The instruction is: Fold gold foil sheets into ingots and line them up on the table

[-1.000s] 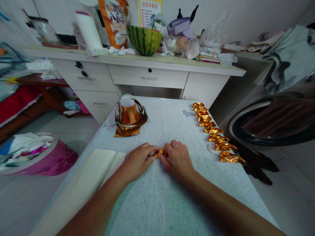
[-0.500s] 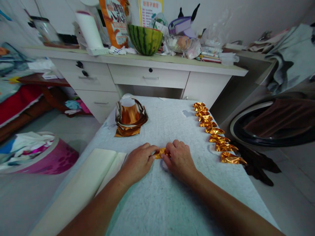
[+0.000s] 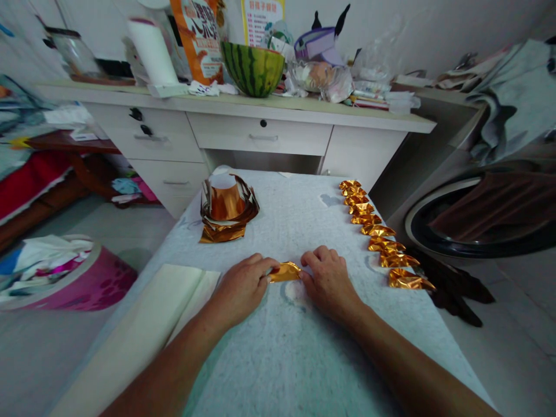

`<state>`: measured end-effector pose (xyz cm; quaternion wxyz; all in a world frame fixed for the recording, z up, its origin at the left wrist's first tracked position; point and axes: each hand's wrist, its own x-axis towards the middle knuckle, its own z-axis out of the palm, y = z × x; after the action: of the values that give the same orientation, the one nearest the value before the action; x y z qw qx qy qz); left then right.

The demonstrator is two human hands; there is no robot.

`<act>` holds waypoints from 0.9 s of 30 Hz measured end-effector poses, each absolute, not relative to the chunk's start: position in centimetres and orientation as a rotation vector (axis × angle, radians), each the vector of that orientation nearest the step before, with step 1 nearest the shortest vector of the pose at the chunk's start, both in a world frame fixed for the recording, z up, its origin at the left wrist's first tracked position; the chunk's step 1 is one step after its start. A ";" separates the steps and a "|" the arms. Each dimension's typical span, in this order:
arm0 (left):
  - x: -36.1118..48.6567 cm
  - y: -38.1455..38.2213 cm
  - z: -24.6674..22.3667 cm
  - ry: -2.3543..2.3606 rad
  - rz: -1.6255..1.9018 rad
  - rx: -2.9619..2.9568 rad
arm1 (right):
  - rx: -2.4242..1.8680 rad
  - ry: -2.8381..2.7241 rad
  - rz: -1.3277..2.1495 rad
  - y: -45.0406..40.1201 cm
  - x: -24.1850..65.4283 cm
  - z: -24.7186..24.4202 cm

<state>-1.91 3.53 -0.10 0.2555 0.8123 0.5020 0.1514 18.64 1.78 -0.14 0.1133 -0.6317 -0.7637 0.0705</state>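
Observation:
Between my hands, low over the cloth-covered table (image 3: 299,220), is a small folded piece of gold foil paper (image 3: 285,272). My left hand (image 3: 245,286) pinches its left end between thumb and fingers. At the right end, the thumb and fingertips of my right hand (image 3: 330,281) close on the foil's edge. A row of folded gold foil pieces (image 3: 365,220) runs along the table's right side. Farther back on the left stands a stack of curled gold foil sheets (image 3: 228,202), with a loose flap at its front.
A folded cream sheet (image 3: 143,324) lies at the table's left, under my left forearm. Beyond the table is a white cabinet (image 3: 260,136) with a cut watermelon (image 3: 252,69) on top. A pink bin (image 3: 108,278) stands left, a washing machine with its door open (image 3: 478,214) right.
My right hand has shifted right, from the foil's middle to its right end, so more of the folded foil shows. The left hand keeps its pinch. The view has moved slightly.

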 end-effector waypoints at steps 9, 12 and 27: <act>-2.0 3.5 0.1 1.366 0.379 2.204 | -1.819 -2.311 0.272 2.2 19.5 -0.4; -2.0 3.5 0.3 1.362 0.376 2.213 | -1.783 -2.309 0.273 2.4 19.7 -0.5; -2.0 3.6 0.0 1.336 0.401 2.230 | -1.372 -2.191 0.220 1.4 18.1 0.7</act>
<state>-1.96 3.61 0.00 0.2528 0.8202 0.4916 0.1474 18.12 1.44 0.70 0.2703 -0.5093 -0.8130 0.0816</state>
